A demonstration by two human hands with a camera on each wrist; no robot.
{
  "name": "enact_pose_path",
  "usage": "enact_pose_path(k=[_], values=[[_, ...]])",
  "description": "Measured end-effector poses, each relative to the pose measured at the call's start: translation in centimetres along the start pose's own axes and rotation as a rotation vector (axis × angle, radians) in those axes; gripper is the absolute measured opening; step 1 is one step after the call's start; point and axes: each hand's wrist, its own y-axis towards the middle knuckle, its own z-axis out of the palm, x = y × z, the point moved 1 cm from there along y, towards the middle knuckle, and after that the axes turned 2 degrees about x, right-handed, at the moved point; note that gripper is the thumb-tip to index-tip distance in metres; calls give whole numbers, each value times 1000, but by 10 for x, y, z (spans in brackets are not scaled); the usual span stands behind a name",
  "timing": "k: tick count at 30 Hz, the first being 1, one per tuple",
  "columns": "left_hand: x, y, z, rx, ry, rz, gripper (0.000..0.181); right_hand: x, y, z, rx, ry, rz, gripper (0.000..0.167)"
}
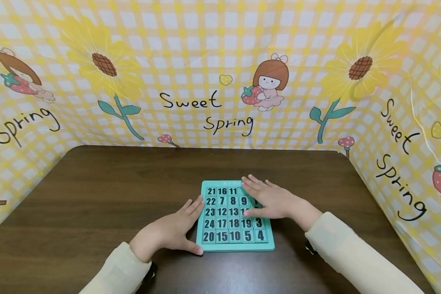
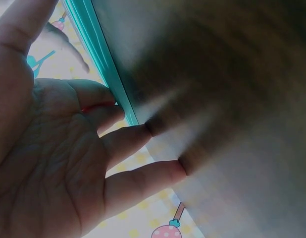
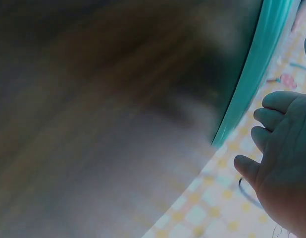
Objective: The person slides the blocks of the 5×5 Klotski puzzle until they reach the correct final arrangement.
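A turquoise sliding number puzzle [image 1: 235,247] lies flat on the brown table, its black-numbered tiles facing up. My left hand [image 1: 174,228] touches its left side, thumb by the lower left corner and fingers along the edge. In the left wrist view, the fingers [image 2: 143,183] are spread and fairly straight beside the turquoise rim [image 2: 101,59]. Over the upper right of the puzzle reaches my right hand [image 1: 273,200], fingers extended, hiding several tiles there. The right wrist view shows this hand [image 3: 286,148] beside the puzzle's edge [image 3: 252,74]; whether its fingertips press a tile is hidden.
The dark wooden table [image 1: 95,196] extends around the puzzle on all sides. A yellow checked cloth [image 1: 191,49] with flowers and "Sweet Spring" lettering rises along the back and both sides of the table.
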Motion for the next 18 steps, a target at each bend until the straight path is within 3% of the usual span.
enact_pose_path(k=[8,18], values=[[1,0,-1,7,-8,-1,123,-21,-28,2,-27,35,66,89],[0,0,0,10,-9,-4,123,-23,-37,8,-20,25,61,86]])
